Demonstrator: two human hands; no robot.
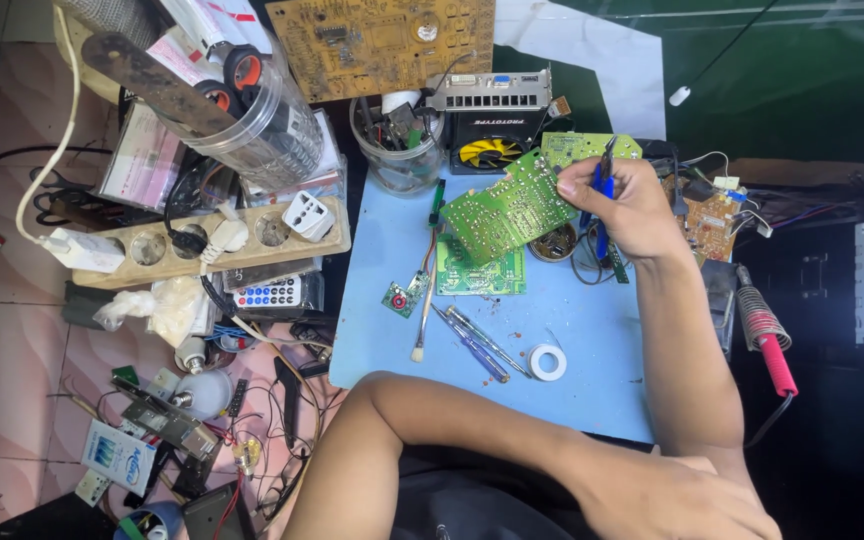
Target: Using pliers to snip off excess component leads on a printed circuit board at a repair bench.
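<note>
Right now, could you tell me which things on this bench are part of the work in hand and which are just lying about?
In use:
- right hand, gripping a blue-handled tool
- green circuit board, tilted up at the tool's tip
- left hand, low by the body, touching none of these

Lying about:
- screwdrivers
- white tape roll
- red-handled soldering iron
- wooden power strip
- small brush

circuit board (508, 208): glossy green | mat (572, 330): matt blue | jar (272, 130): clear plastic

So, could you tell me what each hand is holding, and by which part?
The right hand grips a blue tool by its handle, at the green board. The left hand holds nothing visible.
</note>
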